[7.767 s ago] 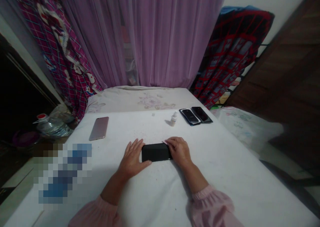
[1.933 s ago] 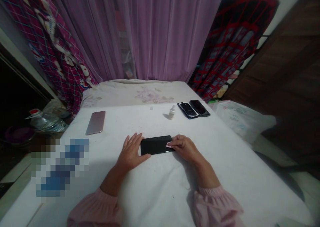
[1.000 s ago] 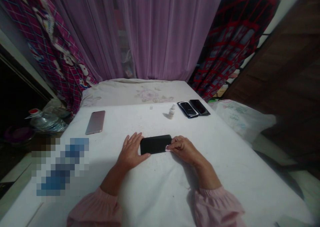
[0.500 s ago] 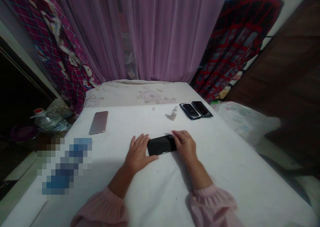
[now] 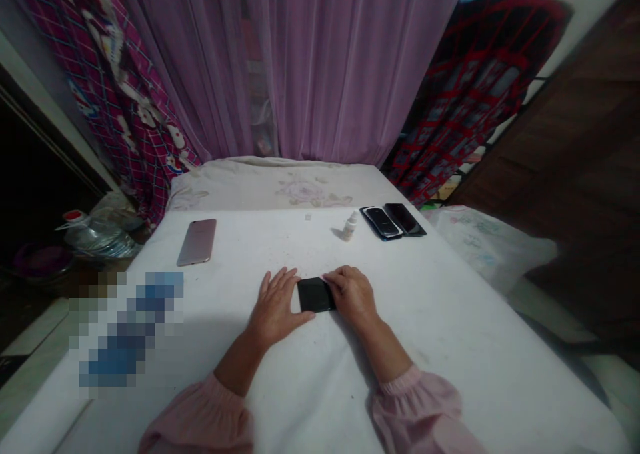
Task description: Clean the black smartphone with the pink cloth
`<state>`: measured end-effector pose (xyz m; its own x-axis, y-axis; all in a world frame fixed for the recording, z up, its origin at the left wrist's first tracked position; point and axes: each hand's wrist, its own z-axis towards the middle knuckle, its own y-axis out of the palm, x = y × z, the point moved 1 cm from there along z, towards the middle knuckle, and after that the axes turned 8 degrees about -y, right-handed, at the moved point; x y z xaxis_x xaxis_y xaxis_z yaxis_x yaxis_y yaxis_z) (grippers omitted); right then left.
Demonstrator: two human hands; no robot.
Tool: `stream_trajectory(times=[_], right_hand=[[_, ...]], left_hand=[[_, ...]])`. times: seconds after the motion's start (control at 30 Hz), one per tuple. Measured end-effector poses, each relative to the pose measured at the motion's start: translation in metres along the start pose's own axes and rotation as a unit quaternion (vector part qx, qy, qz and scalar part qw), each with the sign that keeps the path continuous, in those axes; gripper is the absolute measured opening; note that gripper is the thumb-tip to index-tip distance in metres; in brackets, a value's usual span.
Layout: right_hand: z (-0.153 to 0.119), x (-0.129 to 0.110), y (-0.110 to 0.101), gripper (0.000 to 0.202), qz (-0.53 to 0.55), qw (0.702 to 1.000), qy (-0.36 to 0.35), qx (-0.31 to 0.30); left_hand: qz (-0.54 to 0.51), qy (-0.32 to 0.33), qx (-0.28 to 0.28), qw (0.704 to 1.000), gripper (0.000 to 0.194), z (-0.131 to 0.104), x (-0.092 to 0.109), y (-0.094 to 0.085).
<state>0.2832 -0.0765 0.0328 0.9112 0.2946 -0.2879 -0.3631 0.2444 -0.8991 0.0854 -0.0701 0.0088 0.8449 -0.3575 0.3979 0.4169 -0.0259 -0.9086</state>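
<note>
A black phone lies on the white-covered table between my hands. My left hand rests at the phone's left end, fingers apart, its thumb along the near edge and fingertips by the far corner. Over the right part of the phone, my right hand pinches a small pale piece against the far edge, and hides that end of the phone. Beyond my right hand stands a small white bottle.
A rose-gold phone lies at the left. Dark phones sit at the back right, beside another dark phone. A tiny clear piece is near the back. A pixelated blue object is at the left edge.
My right hand has slid left along the phone with the pale piece and covers more of the screen. My left hand has stayed in nearly the same place.
</note>
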Motion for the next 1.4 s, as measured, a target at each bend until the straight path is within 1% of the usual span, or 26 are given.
stream_trajectory(times=[0.1, 0.17, 0.27, 0.33, 0.4, 0.53, 0.6, 0.67, 0.83, 0.9, 0.97, 1.03, 1.17, 1.23, 1.3, 1.4], right_hand=[[0.008, -0.023, 0.005, 0.021, 0.011, 0.999, -0.039, -0.028], [0.013, -0.037, 0.008, 0.022, 0.012, 0.998, -0.052, -0.042], [0.017, -0.047, 0.010, 0.023, 0.012, 0.997, -0.055, -0.056], [0.017, -0.045, 0.009, 0.022, 0.013, 0.997, -0.052, -0.061], [0.015, -0.038, 0.006, 0.021, 0.009, 0.997, -0.041, -0.062], [0.011, -0.018, -0.002, 0.021, -0.019, 0.999, 0.017, -0.042], [0.010, -0.014, -0.004, 0.021, -0.031, 0.998, 0.035, -0.030], [0.010, -0.017, -0.003, 0.021, -0.033, 0.999, 0.028, -0.027], [0.013, -0.044, 0.006, 0.022, 0.010, 0.997, -0.047, -0.055], [0.013, -0.049, 0.007, 0.020, 0.032, 0.996, -0.061, -0.061], [0.012, -0.045, 0.006, 0.019, 0.045, 0.995, -0.055, -0.064], [0.010, -0.035, 0.002, 0.019, 0.049, 0.996, -0.033, -0.069], [0.004, -0.008, -0.009, 0.021, 0.020, 0.997, 0.049, -0.057], [0.003, -0.002, -0.012, 0.022, 0.006, 0.996, 0.079, -0.048], [0.002, -0.006, -0.011, 0.021, 0.005, 0.996, 0.078, -0.046], [0.004, -0.023, -0.005, 0.020, 0.030, 0.997, 0.030, -0.057]], left_hand=[[-0.003, -0.003, -0.001, 1.000, 0.065, 0.001, 0.001, 0.000], [-0.001, -0.005, -0.002, 1.000, 0.065, 0.001, 0.001, 0.000], [0.002, -0.012, 0.000, 1.000, 0.067, 0.001, 0.002, -0.001], [0.001, -0.013, 0.006, 1.000, 0.066, 0.001, 0.002, -0.001], [-0.002, -0.011, 0.011, 1.000, 0.065, 0.001, 0.002, -0.002], [-0.011, -0.012, 0.012, 1.000, 0.064, 0.001, 0.001, -0.001], [-0.014, -0.012, 0.011, 1.000, 0.064, 0.001, 0.001, -0.001], [-0.014, -0.013, 0.009, 1.000, 0.064, 0.001, 0.001, -0.001], [-0.010, -0.018, 0.012, 1.000, 0.062, 0.000, 0.003, -0.002], [-0.011, -0.022, 0.010, 1.000, 0.060, 0.000, 0.005, -0.003], [-0.011, -0.026, 0.004, 1.000, 0.061, 0.000, 0.005, -0.004], [-0.009, -0.027, -0.001, 1.000, 0.064, 0.001, 0.005, -0.005], [-0.008, -0.021, -0.001, 1.000, 0.066, 0.001, 0.004, -0.004], [-0.009, -0.021, 0.001, 1.000, 0.066, 0.001, 0.003, -0.004], [-0.011, -0.018, 0.004, 1.000, 0.066, 0.001, 0.002, -0.003], [-0.015, -0.016, 0.009, 1.000, 0.065, 0.001, 0.002, -0.002]])
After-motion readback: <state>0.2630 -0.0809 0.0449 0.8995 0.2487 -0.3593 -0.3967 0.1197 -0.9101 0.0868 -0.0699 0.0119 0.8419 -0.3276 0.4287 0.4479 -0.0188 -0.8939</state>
